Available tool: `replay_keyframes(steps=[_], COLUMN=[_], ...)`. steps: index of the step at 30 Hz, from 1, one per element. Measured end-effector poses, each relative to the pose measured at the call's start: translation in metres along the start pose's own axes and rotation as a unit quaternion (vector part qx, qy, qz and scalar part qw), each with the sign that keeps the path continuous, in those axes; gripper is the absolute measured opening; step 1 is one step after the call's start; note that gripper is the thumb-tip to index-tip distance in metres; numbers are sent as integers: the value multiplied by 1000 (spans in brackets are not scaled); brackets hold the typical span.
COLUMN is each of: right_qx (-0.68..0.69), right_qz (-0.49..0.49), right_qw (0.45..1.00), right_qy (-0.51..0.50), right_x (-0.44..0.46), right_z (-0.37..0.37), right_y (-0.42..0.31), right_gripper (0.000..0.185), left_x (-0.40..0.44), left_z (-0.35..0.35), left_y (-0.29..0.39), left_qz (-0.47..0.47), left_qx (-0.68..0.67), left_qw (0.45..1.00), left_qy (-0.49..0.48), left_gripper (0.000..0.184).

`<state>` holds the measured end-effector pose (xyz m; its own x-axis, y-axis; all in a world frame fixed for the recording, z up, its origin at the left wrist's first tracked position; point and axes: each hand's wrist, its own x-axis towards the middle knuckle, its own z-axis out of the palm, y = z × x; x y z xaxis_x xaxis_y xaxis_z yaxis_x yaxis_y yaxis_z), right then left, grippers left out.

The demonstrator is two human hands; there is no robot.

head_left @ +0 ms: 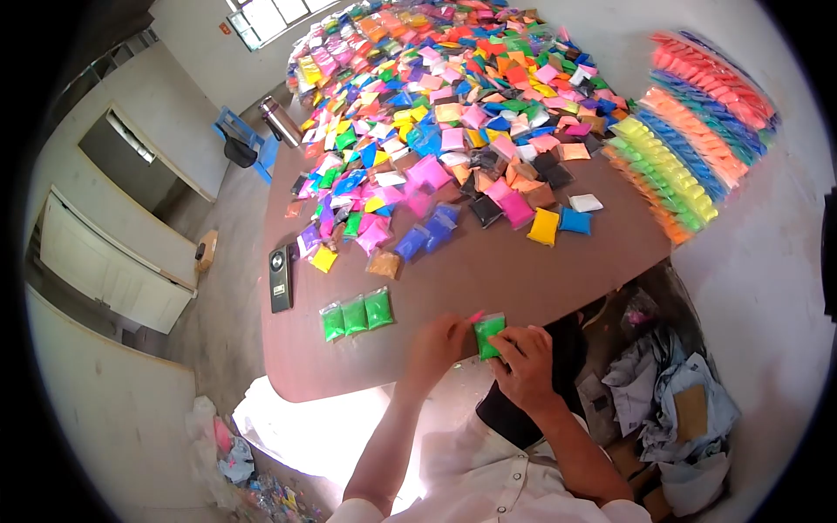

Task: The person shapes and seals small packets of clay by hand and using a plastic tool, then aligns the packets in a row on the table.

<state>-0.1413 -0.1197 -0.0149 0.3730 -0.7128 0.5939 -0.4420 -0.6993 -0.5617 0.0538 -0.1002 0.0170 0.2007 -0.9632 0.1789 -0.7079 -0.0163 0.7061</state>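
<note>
A small clear packet of green filling is upright at the table's front edge, between my two hands. My right hand grips its right side, with thumb and fingers bent round it. My left hand is just left of the packet, its fingers closed together. A small pink piece shows by the left fingertips; its kind is too small to tell, and so is whether those fingers hold it. Left of my left hand, a row of three similar green packets lies flat on the table.
A large heap of coloured packets covers the far part of the brown table. Rows of packets lie at the right. A black device and a metal flask stand at the left edge. Grey bags lie below right.
</note>
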Motion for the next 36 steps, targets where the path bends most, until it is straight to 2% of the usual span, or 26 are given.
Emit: replay_keyframes(steps=[1, 5, 7, 11, 13, 17, 19, 23, 25, 28, 31, 36], right_qx=[1, -2, -10, -8, -5, -2, -3, -12, -11, -21, -18, -4], right_qz=[-3, -3, 1, -15, -19, -15, -5, 12, 14, 0, 5, 21], right_qw=[1000, 1000, 1000, 999, 999, 1000, 1000, 1000, 1000, 1000, 1000, 1000], right_qy=[-2, -1, 1, -29, -35, -28, -26, -26, -18, -17, -18, 4], right_x=[1, 6, 8, 10, 9, 7, 6, 8, 9, 9, 5, 3], right_z=[0, -5, -7, -11, -12, -10, -9, -8, -8, -6, -5, 1], right_y=[0, -1, -2, 0, 1, 8, 7, 1, 2, 7, 8, 9], right_gripper=[37, 39, 40, 39, 38, 38, 39, 39, 37, 38, 41, 50], left_x=[2, -2, -13, -16, -7, -2, -9, -17, -8, 2, -2, -23], left_z=[0, -5, -3, 6, 7, -3, -4, -1, 3, 2, 0, 1], left_y=[-2, 6, 14, 0, -2, 5, 9, 17, 5, -5, 6, 11], left_qz=[7, 41, -11, 11, 42, -5, -26, -30, 25, 29, 18, 15], left_qx=[18, 25, -24, -31, -5, 17, -52, -26, 16, 41, -8, 2], left_qw=[999, 998, 1000, 999, 998, 999, 998, 999, 999, 997, 999, 1000], left_qy=[40, 44, -14, -31, 46, 27, 11, -27, 33, 55, 39, -1], left_gripper=[14, 14, 3, 13, 12, 12, 13, 12, 6, 4, 4, 5])
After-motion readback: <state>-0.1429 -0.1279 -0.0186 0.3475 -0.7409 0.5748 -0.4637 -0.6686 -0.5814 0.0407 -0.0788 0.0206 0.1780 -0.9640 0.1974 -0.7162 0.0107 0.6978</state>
